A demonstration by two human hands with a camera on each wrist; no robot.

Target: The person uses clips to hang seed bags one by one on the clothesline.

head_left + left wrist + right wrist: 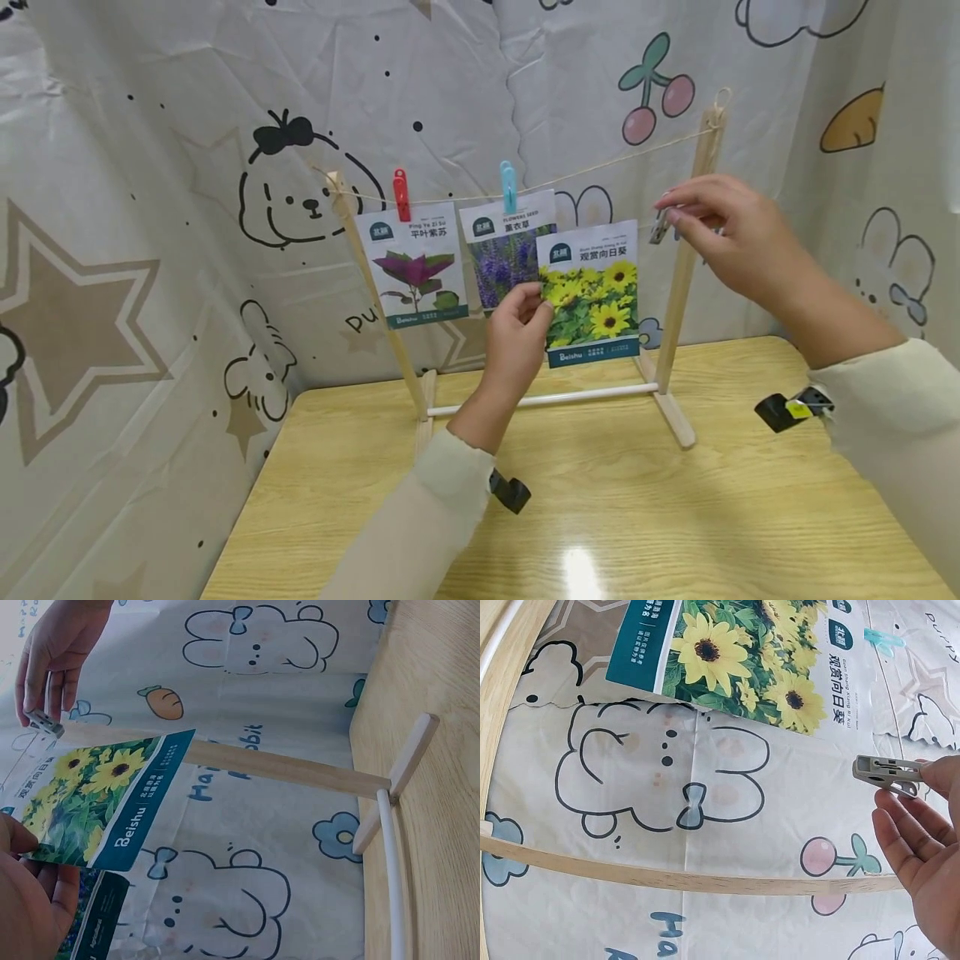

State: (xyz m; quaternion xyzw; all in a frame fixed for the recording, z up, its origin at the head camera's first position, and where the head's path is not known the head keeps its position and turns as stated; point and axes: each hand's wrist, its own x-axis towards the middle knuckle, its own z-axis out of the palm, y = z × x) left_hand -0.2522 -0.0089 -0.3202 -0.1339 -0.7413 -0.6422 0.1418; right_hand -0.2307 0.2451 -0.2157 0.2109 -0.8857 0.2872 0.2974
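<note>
My left hand (pixel 517 333) pinches the left edge of a sunflower seed packet (pixel 592 292), held in front of the string and apart from any peg. Between thumb and fingertips my right hand (pixel 731 229) holds a grey clothespin (pixel 885 771), to the right of the packet. Its jaws look closed in the right wrist view. A purple-leaf seed packet (pixel 414 275) hangs from the string (pixel 622 158) under a red clothespin (pixel 402 196). Beside it a lavender packet (pixel 495 250) hangs under a blue clothespin (pixel 508 187), partly covered by the sunflower packet and my left hand.
A wooden stand with a right post (pixel 686 258), a left post (pixel 375 292) and a white crossbar (pixel 585 397) carries the string. It stands on a wood-grain table (pixel 637 508). Behind it hangs a printed curtain (pixel 465 75).
</note>
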